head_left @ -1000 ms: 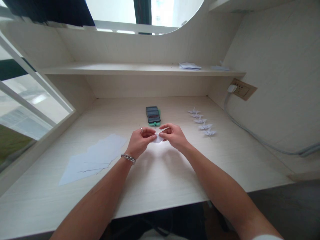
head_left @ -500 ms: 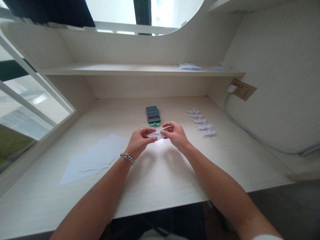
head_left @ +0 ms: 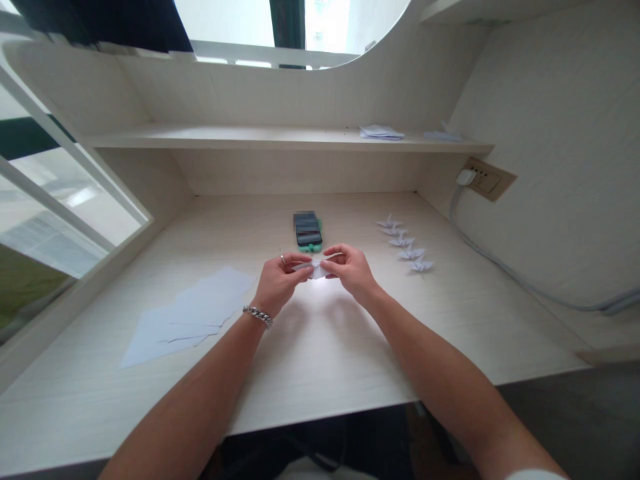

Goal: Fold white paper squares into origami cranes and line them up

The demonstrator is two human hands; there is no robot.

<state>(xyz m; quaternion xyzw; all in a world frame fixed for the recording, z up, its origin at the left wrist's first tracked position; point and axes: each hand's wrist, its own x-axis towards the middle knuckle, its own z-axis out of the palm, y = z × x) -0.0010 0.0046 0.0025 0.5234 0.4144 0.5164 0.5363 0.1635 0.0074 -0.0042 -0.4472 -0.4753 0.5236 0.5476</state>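
Note:
A small folded piece of white paper (head_left: 317,270) is held just above the desk, between my two hands. My left hand (head_left: 280,280), with a ring and a chain bracelet, pinches its left side between thumb and fingers. On the right side, the thumb and fingers of my right hand (head_left: 351,270) grip the same paper. Fingers cover much of the fold, so its exact shape is unclear. Right behind the hands lies a phone (head_left: 309,235) with green at its edges. To the right, several white paper cranes (head_left: 411,254) stand in a slanting row.
White paper sheets (head_left: 200,307) overlap on the left of the desk (head_left: 320,367). More folded paper (head_left: 381,132) rests on the shelf (head_left: 250,138). A charger plug in the wall socket (head_left: 487,179) trails a grey cable (head_left: 525,283) down the right side.
My left thumb has moved up and inward onto the paper, closer to the right thumb. The paper remains in both hands, and the other things lie as before.

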